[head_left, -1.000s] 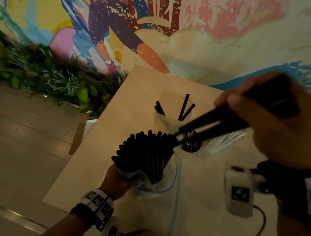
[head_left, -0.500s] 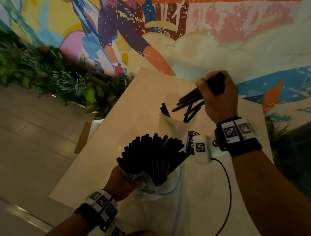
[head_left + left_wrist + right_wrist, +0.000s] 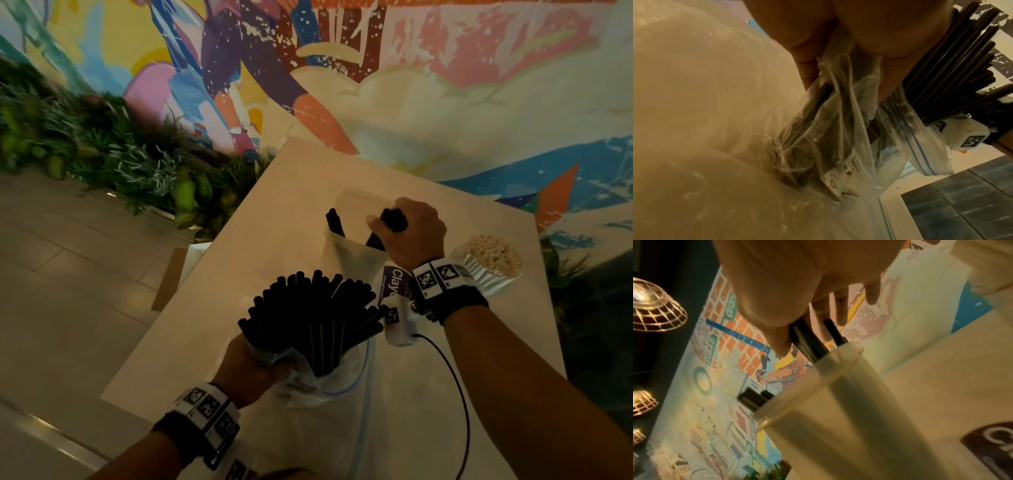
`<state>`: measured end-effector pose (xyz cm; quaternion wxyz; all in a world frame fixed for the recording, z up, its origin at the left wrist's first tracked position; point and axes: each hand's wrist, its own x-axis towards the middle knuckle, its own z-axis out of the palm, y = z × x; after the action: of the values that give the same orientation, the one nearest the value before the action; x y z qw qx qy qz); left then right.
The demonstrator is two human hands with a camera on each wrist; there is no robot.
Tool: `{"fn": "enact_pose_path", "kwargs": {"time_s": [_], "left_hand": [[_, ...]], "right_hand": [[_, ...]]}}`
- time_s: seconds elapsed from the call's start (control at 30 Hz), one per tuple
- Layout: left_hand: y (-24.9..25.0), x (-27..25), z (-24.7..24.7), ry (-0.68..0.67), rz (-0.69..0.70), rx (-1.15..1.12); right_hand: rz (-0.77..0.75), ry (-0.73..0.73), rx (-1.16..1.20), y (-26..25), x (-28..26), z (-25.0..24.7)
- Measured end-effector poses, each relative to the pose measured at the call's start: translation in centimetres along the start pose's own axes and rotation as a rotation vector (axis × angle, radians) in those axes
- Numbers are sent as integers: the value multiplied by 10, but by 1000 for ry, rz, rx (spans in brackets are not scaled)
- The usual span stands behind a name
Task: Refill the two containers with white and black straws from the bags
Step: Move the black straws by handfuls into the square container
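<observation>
My left hand grips a clear zip bag by its middle, and a fan of black straws sticks up out of it. In the left wrist view the fingers squeeze the crumpled bag around those straws. My right hand holds a small bundle of black straws upright, their lower ends inside the clear container on the table. The right wrist view shows that bundle entering the container beside a few straws leaning at its far side.
A bag or cup of white straws lies on the pale table right of my right hand. A purple label sits behind the container. The table's left edge drops to tiled floor; plants and a mural wall stand beyond.
My right hand carried its black straws from close to the camera out over the container and lowered their ends into it. The left hand kept gripping the bag.
</observation>
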<state>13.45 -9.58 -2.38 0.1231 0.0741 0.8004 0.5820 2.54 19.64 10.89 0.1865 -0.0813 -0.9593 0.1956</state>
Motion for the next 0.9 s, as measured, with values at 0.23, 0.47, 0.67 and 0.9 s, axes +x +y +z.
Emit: {"fn": "enact_pose_path", "kwargs": {"time_s": [0.23,0.47,0.67,0.9], "left_hand": [[3,0,-1,-12,6,17],[6,-1,-2,-18,-10,6],[8,0,-4,-31,19,15],[18,1,-2,-47,59,9]], "right_hand": [[-19,108,318,-1,1,3],[56,-176,45,2,-3,20],[138,-21,330,-4,-18,-13],[140,-319,492,21,-93,-51]]}}
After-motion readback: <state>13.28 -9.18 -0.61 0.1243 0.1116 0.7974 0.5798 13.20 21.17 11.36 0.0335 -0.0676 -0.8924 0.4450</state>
